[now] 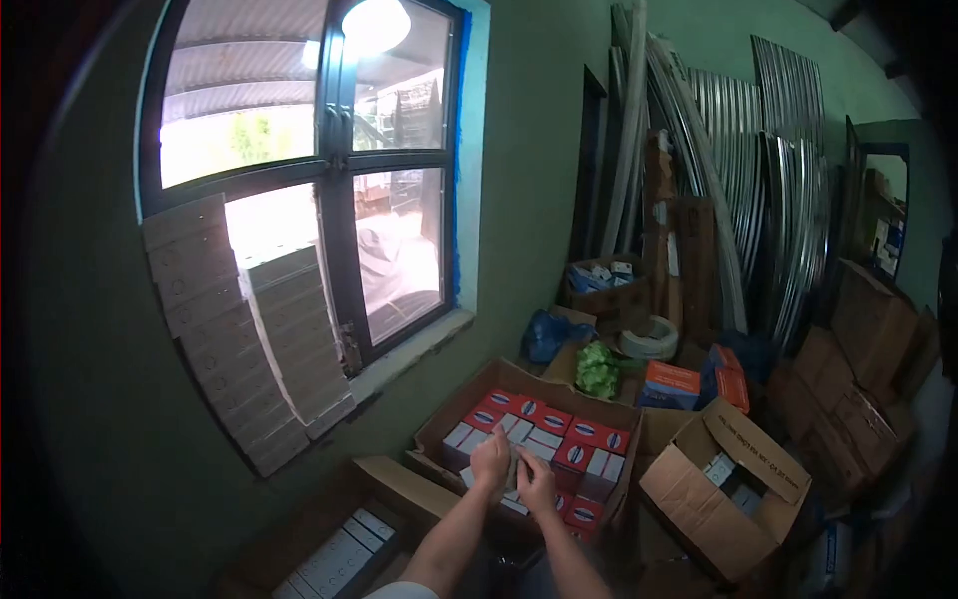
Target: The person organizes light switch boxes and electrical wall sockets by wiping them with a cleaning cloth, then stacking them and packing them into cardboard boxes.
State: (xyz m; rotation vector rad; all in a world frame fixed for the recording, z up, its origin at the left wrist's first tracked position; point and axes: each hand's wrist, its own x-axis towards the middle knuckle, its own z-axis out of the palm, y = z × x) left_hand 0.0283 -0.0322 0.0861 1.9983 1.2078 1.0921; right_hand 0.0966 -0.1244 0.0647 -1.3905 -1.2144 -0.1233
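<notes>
Over a large open cardboard carton (507, 374), my left hand (489, 461) and my right hand (537, 483) are close together. Fingers of both hands are curled and pinched around something small between them, too blurred to name. Below them, the carton holds rows of small red boxes (597, 433) with a dark oval emblem. White boxes (545, 438) lie among the red ones near my fingertips.
Left of the carton, a lower box holds white panels (344, 555). An open cardboard box (714, 489) stands to the right. Behind are an orange-and-blue box (671, 385), a green bundle (597, 370) and a white tape-like roll (649, 339). Stacked boxes (235, 329) stand against the window.
</notes>
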